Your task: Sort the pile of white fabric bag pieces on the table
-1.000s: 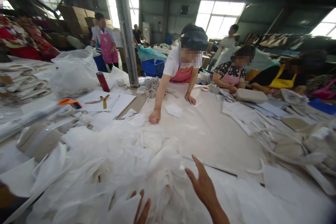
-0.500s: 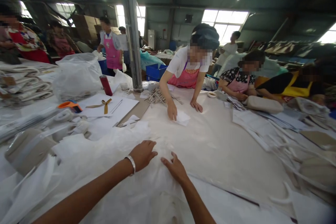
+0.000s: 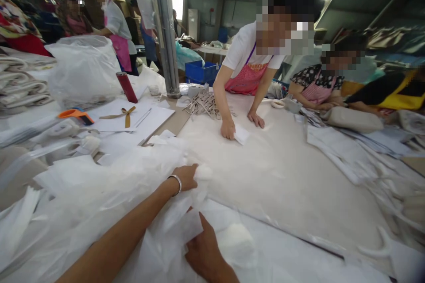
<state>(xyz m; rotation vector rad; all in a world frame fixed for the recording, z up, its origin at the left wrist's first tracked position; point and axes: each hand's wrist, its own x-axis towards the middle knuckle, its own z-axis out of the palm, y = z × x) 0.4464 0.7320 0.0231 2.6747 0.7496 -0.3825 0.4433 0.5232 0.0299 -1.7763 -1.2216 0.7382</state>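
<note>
On the worktop [image 3: 285,177]: left hand [image 3: 187,176] closed, gripping white tissue sheets [image 3: 109,194]; right hand [image 3: 204,252] pinching a sheet edge nearby.

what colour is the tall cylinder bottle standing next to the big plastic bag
Dark red, seen in the head view: the bottle stands upright beside the clear plastic bag.

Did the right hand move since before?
Yes. The right hand pulled back toward the wearer, away from the grey pillar, and now grips the white plastic sheet.
</note>
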